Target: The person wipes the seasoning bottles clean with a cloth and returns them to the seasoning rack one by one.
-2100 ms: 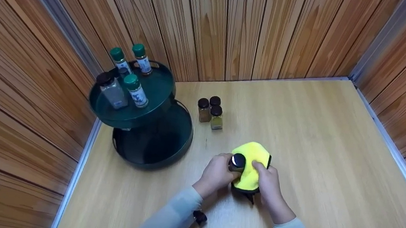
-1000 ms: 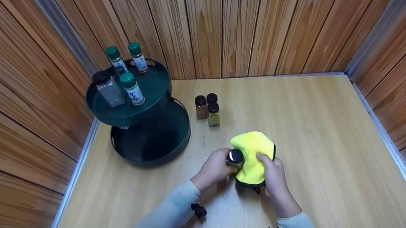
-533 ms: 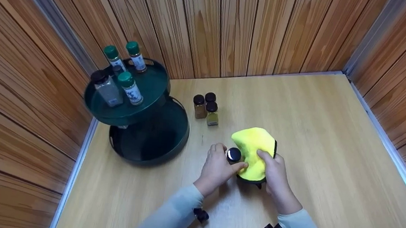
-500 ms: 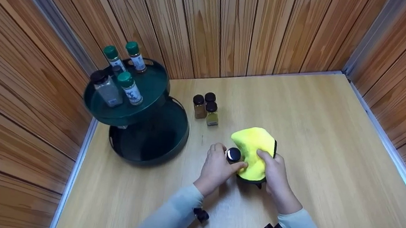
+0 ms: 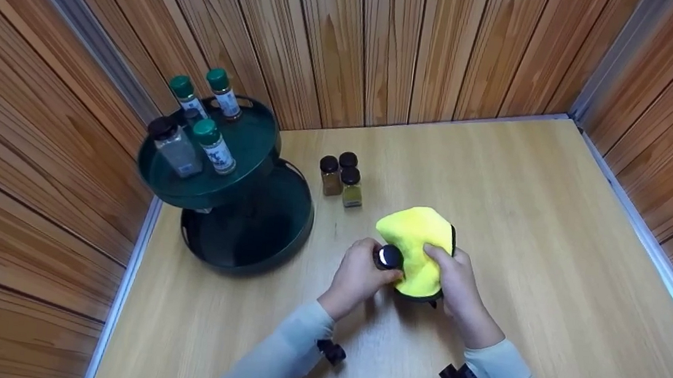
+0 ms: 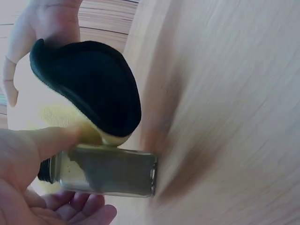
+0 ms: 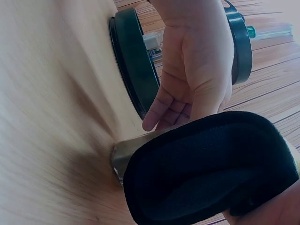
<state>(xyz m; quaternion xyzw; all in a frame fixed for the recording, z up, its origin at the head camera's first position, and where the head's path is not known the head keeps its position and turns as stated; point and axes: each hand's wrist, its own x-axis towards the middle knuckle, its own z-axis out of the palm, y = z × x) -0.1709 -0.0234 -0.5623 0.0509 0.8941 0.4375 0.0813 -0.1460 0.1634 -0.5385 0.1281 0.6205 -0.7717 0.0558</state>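
Note:
My left hand (image 5: 358,272) holds a glass spice jar with a black cap (image 5: 390,257), thumb on the near side and fingers round the far side. In the left wrist view the jar (image 6: 112,171) stands upright with its base close over the tabletop, and a greyish powder shows inside. My right hand (image 5: 457,284) grips a yellow cloth (image 5: 417,240) with black edging, thumb on top. The cloth lies against the jar's right side. Its dark underside (image 7: 206,164) faces the right wrist camera and covers much of the jar (image 7: 123,154) there.
Left of the hands stands a two-tier dark green rack (image 5: 246,230). Its top tier carries several spice bottles, some with green caps (image 5: 206,132), and a larger black-capped jar (image 5: 177,149). Three small black-capped jars (image 5: 351,193) stand together right of the rack. Wood-panelled walls (image 5: 326,40) enclose the table.
The left fingers were loosened half a second ago with the thumb out over the cloth; now they close round the jar. The cloth has shifted slightly left, against the jar.

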